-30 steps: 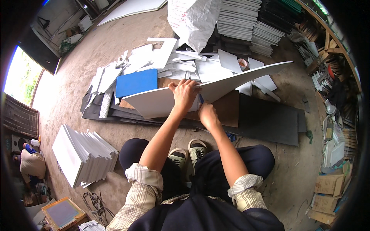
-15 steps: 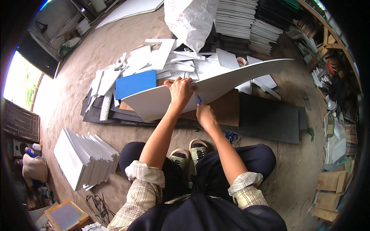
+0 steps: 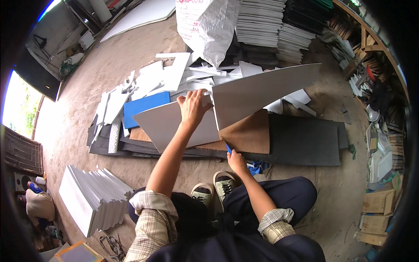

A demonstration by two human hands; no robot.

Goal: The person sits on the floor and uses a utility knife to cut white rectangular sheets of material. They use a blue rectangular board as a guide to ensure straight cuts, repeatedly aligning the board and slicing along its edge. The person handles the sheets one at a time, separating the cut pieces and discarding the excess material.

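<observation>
My left hand (image 3: 194,107) grips the upper edge of a white foam sheet (image 3: 165,127), thumb on one face and fingers over the edge. Beside that hand the sheet is split by a cut running down to its lower edge, and the larger right part (image 3: 262,94) stands tilted up and away to the right. In my right hand (image 3: 237,161) is a blue-handled utility knife (image 3: 228,148), its tip near the brown board (image 3: 248,133) just below the cut. That board lies on dark grey sheets (image 3: 301,139) on the floor.
A blue block (image 3: 146,108) and white foam offcuts (image 3: 168,76) lie beyond the sheet. A stack of white panels (image 3: 94,198) stands left of my knees. Behind the offcuts is a white sack (image 3: 207,30); a blue cloth-like scrap (image 3: 257,167) lies by my right knee.
My right hand has drawn the knife down toward me, out past the sheet's lower edge. The sheet has parted along the cut, its right part swinging away from the left.
</observation>
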